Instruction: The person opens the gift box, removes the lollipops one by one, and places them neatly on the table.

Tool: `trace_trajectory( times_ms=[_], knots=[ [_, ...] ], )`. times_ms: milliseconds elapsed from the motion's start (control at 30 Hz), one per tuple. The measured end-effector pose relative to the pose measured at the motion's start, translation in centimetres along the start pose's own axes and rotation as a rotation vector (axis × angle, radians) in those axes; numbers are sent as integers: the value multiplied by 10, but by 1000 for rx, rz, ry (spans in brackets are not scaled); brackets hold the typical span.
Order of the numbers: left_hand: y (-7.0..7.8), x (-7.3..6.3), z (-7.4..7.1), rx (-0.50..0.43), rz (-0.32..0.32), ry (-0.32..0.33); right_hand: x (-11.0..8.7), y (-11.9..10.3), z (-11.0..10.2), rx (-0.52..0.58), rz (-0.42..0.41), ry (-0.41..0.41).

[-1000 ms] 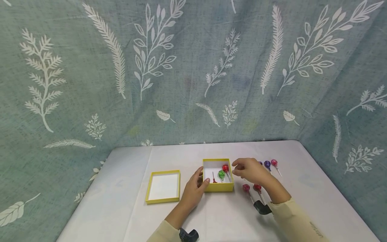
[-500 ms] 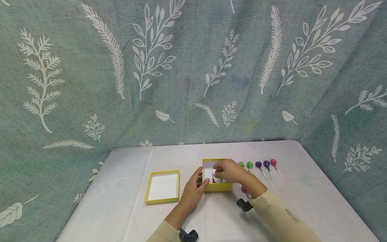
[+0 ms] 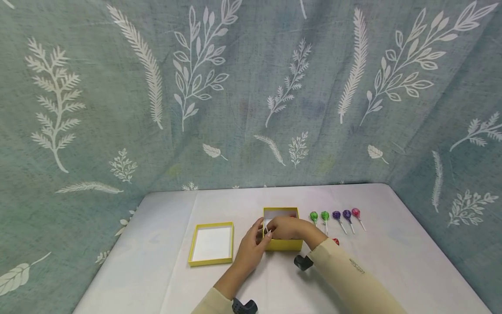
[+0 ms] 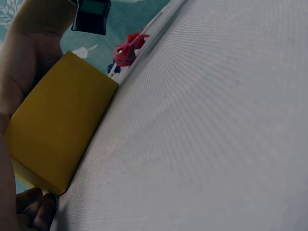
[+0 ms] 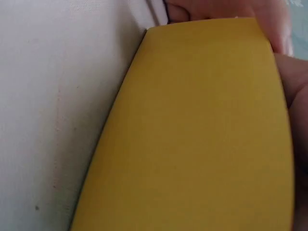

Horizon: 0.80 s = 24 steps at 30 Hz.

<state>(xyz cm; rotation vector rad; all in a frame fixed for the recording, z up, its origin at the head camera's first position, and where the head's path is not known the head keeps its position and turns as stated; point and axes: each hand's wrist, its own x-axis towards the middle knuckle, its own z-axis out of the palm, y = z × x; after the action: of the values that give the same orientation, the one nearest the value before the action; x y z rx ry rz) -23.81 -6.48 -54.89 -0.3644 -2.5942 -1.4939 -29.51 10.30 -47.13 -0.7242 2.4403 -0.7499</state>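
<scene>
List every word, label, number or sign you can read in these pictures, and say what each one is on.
No text can be read.
Right sleeve: a small dark mark, perhaps a logo or lettering, too small and blurred to read.
Yellow box, lid, lollipops and leaf-print cloth: no writing shows.

Yellow box point(image 3: 283, 244): matt card, smooth outer wall, white lining inside. Yellow lid point(image 3: 211, 243): same matt card, white inner face. Tabletop point(image 3: 392, 244): white woven cloth, fine ribbed texture evident in the left wrist view. Lollipops point(image 3: 336, 215): 5 in a row, glossy foil-like wrappers, thin pale sticks. Backdrop point(image 3: 117, 87): coarse-weave green fabric, matt, printed leaves. Sleeves point(image 3: 353, 283): soft pale cloth.
</scene>
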Motion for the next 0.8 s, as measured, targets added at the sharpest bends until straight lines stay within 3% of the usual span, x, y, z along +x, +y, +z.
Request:
trace_trajectory(
  times_ms=[167,467,700,800],
  knots=[
    [1,0,-1,-2,19,10,4,5,2,108,-18,-19],
    [-1,1,0,-24,12,2,9,8,6,102,-59,8],
    [-1,1,1,-25,13,7,1,7,2,302,-52,31],
    [-2,1,1,-35,15,13,-3,6,-3,340,-49,55]
  ],
)
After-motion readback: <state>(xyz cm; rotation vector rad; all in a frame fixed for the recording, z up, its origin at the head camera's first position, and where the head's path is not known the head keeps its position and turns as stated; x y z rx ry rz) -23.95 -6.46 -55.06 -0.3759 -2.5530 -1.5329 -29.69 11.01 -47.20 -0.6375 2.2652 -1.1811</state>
